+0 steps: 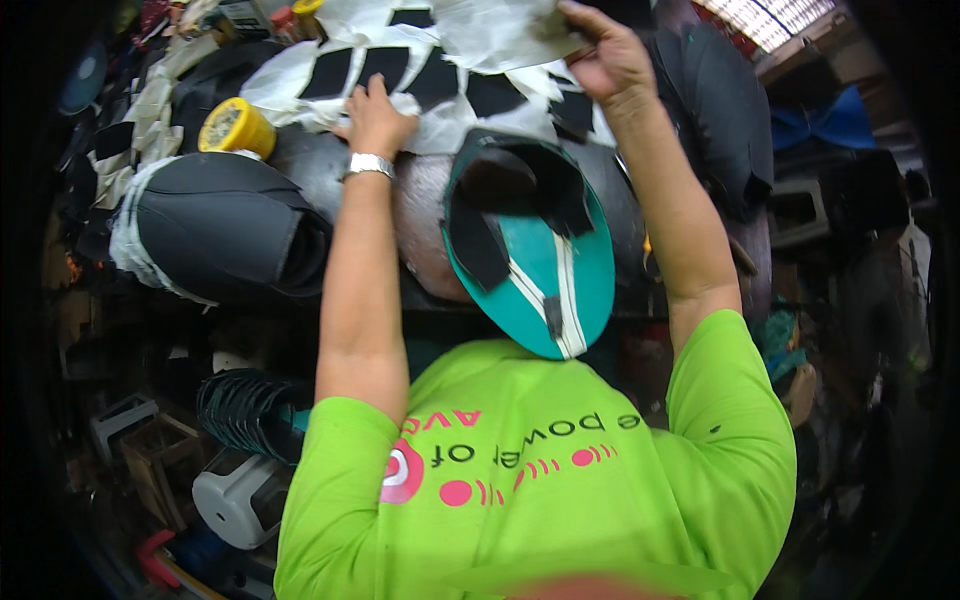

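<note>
Head view, looking down at a cluttered work surface. Both bare hands are forward, over its far part.

Right hand: partly closed, thumb and fingers pinching the right edge of a pale sheet. The sheet extends leftward from the grip, above the layer of black pieces and white paper; whether its far edge touches them, cannot tell.

Left hand: palm down, fingers loosely spread and slightly bent, resting at the near edge of the black pieces and white paper. Whether it grips any paper, cannot tell; the fingertips are blurred. A silver watch is on this wrist.

Black pieces: laid out in a row among overlapping white paper, between and beyond the two hands.

Nearer the body, between the forearms: a teal oval item with white stripes and black parts, tilted, its open side up. Left of the left forearm: a rolled black bundle, pale wrapping around its left end. Just beyond the bundle: a round yellow container. Right of the right forearm: a dark curved stack. Lower left, below the surface: a white stool.
</note>
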`<action>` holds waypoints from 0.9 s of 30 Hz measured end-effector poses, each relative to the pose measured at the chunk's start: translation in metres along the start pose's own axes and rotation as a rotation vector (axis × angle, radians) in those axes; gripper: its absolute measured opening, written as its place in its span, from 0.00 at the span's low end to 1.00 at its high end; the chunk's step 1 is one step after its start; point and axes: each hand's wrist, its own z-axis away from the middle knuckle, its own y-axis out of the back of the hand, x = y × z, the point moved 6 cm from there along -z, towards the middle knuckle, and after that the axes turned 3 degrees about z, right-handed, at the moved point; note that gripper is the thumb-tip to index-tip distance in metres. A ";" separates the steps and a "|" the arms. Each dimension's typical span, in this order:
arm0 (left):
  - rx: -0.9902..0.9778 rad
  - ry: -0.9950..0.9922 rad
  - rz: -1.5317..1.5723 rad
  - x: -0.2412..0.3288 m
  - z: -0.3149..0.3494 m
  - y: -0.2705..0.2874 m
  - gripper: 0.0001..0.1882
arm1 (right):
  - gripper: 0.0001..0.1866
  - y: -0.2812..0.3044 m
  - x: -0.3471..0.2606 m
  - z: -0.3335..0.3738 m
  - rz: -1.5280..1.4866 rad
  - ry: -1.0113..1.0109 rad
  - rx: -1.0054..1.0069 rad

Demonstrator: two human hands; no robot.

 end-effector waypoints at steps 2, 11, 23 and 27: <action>-0.006 -0.121 -0.040 0.015 0.010 0.031 0.43 | 0.19 0.009 -0.029 0.045 -0.143 -0.145 0.054; -0.887 -0.320 1.214 0.090 0.221 0.096 0.24 | 0.26 -0.055 -0.027 0.246 0.777 -0.366 -0.254; -0.777 -0.095 1.054 0.037 0.208 0.044 0.11 | 0.16 -0.020 0.022 0.286 0.371 -0.310 0.152; -0.793 -0.084 1.037 0.037 0.201 0.044 0.11 | 0.17 -0.022 0.025 0.291 0.274 -0.236 0.192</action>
